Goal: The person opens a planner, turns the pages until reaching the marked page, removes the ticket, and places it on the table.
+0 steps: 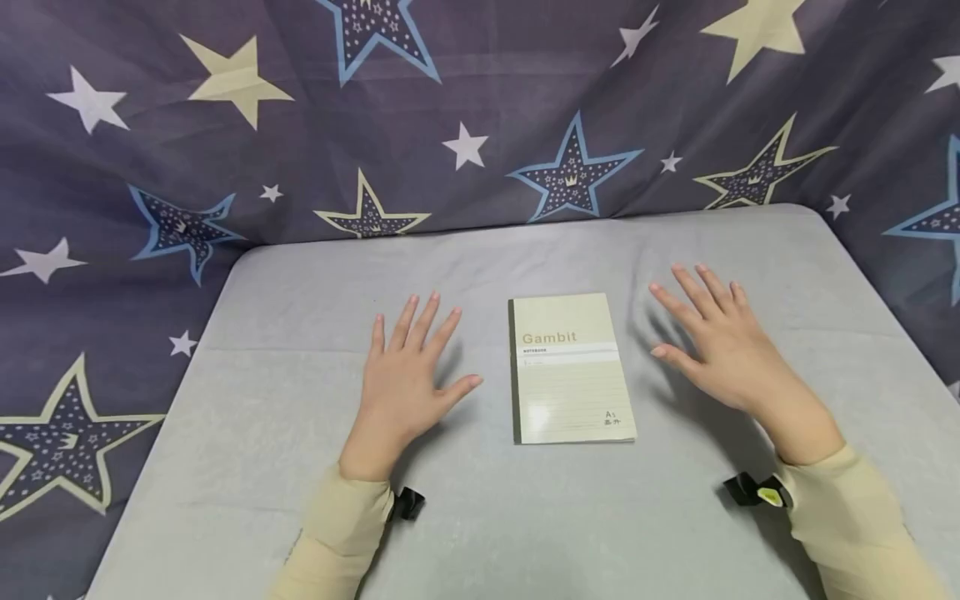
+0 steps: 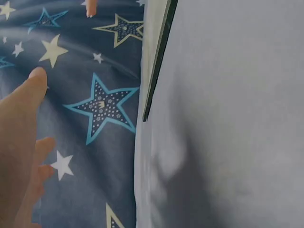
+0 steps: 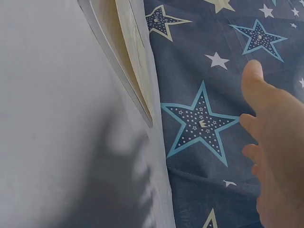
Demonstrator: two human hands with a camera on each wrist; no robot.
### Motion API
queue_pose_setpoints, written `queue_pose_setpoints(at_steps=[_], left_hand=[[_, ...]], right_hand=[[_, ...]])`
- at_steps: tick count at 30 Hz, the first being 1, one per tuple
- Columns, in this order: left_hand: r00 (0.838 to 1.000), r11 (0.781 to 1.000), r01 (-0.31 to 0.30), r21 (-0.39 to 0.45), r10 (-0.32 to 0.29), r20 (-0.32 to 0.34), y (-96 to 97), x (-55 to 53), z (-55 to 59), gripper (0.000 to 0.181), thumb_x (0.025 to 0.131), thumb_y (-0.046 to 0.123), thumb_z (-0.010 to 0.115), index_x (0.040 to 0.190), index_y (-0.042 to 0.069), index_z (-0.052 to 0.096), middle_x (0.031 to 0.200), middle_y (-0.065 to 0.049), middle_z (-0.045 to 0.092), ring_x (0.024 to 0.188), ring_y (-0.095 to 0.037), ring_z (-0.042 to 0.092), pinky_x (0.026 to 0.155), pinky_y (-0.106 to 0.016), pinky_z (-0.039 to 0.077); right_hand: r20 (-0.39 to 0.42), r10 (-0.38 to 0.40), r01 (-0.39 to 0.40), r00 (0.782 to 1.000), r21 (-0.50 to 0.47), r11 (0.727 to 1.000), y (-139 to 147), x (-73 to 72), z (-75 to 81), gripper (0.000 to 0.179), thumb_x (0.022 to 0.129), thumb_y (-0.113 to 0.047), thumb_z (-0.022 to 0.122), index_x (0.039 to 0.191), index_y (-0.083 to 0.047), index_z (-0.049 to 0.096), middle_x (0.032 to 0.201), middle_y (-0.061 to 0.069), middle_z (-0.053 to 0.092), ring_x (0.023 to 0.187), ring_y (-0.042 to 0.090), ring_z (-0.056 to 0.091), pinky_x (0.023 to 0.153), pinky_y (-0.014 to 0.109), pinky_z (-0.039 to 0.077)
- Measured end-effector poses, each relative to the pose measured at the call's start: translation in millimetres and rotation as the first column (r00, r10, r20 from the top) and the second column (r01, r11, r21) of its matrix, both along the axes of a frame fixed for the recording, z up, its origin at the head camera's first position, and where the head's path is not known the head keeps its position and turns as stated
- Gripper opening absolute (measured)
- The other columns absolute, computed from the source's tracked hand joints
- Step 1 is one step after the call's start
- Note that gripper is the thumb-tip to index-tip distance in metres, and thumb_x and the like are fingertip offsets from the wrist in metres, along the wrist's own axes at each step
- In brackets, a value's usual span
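A closed notebook [image 1: 567, 392] with a pale cover, a dark spine on its left and the word "Gambit" lies on the grey cloth between the two hands. To its left, my left hand [image 1: 405, 383] is spread palm down with nothing in it, apart from the notebook. On the other side my right hand [image 1: 723, 342] is also spread and holds nothing. The left wrist view shows the notebook's dark spine [image 2: 160, 61] edge-on. In the right wrist view the page edges [image 3: 128, 57] show, slightly parted, with the right hand [image 3: 275, 142] off to the side.
A grey cloth [image 1: 285, 467] covers the table. Behind and at both sides hangs a dark curtain [image 1: 480, 75] printed with stars. Black straps [image 1: 408, 503] show at the wrists. Both hands cast shadows on the cloth.
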State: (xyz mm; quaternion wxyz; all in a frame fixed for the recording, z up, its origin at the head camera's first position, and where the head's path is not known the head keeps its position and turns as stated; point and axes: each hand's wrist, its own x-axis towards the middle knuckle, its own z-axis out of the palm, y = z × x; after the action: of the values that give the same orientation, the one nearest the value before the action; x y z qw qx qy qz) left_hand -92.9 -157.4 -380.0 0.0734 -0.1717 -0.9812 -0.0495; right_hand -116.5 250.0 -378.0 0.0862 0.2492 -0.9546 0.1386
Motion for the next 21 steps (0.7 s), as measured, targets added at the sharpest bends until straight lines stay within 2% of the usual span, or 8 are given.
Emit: queue_pose_setpoints(at_steps=[8, 14, 21], left_hand=[[0.997, 0.997, 0.081, -0.007, -0.080, 0.002, 11.0, 4.9, -9.7, 0.086, 0.087, 0.074, 0.049, 0.158, 0.028, 0.028, 0.165, 0.000, 0.016, 0.152, -0.023, 0.005, 0.118, -0.059, 0.005], [0.993, 0.993, 0.119, -0.018, -0.119, -0.016, 18.3, 7.1, -13.1, 0.086, 0.087, 0.073, 0.052, 0.157, 0.027, 0.032, 0.164, -0.001, 0.020, 0.152, -0.024, 0.008, 0.118, -0.060, 0.009], [0.988, 0.988, 0.154, -0.023, -0.155, -0.016, 25.5, 9.4, -15.6, 0.086, 0.086, 0.073, 0.053, 0.155, 0.026, 0.035, 0.164, -0.001, 0.022, 0.151, -0.024, 0.010, 0.118, -0.059, 0.008]], right_hand=[[0.004, 0.052, -0.052, 0.999, 0.000, 0.999, -10, 3.5, -3.4, 0.082, 0.090, -0.049, 0.068, 0.157, -0.018, 0.031, 0.164, 0.012, 0.016, 0.150, 0.038, 0.009, 0.118, 0.060, 0.003], [0.046, 0.076, -0.077, 0.996, 0.025, 0.997, -19, 6.0, -6.8, 0.086, 0.087, -0.048, 0.072, 0.156, -0.017, 0.032, 0.164, 0.013, 0.018, 0.149, 0.039, 0.012, 0.119, 0.057, 0.005], [0.061, 0.130, -0.132, 0.990, 0.018, 0.991, -26, 11.0, -13.6, 0.086, 0.083, -0.049, 0.076, 0.153, -0.015, 0.039, 0.160, 0.015, 0.027, 0.147, 0.039, 0.018, 0.116, 0.061, 0.017]])
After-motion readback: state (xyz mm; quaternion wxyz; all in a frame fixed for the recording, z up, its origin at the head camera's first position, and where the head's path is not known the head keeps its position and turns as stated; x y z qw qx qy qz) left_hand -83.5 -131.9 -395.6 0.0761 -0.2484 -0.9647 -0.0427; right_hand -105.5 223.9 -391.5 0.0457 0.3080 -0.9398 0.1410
